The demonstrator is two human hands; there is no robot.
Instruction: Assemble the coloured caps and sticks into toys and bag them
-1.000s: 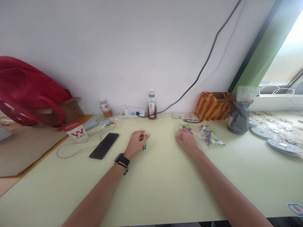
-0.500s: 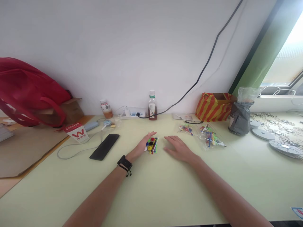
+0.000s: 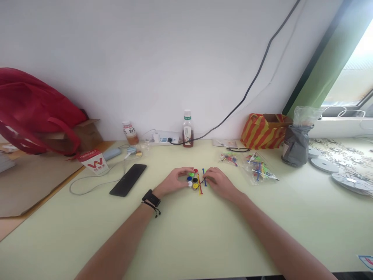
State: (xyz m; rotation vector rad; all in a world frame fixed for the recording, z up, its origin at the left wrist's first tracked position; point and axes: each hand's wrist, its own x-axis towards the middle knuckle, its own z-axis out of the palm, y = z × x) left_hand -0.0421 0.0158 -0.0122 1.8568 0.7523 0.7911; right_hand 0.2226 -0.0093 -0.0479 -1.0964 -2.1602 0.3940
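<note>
Small round plastic pieces in several colours sit in a cluster on the table; among them are a blue disc [image 3: 189, 179], a black disc [image 3: 195, 180] and a yellow disc [image 3: 195, 186]. My left hand [image 3: 171, 182] curves around their left side, thumb and fingers apart. Thin arrow-ended plastic sticks lie just right of the discs, including a red stick [image 3: 200, 184] and a blue stick [image 3: 204, 182]. The fingertips of my right hand [image 3: 218, 182] pinch the upper end of a black stick [image 3: 200, 184], which slants across toward the yellow disc.
Clear bags of coloured sticks [image 3: 260, 169] lie to the right. A black phone [image 3: 128, 180] and a red-and-white box [image 3: 93, 162] are at left. A drink bottle [image 3: 188, 130] stands by the power strip [image 3: 163, 140]. Grey discs [image 3: 352, 182] are far right.
The discs and sticks have moved right, with the sticks now spread apart. My left hand has shifted slightly right. My right hand, empty before, now pinches the black stick.
</note>
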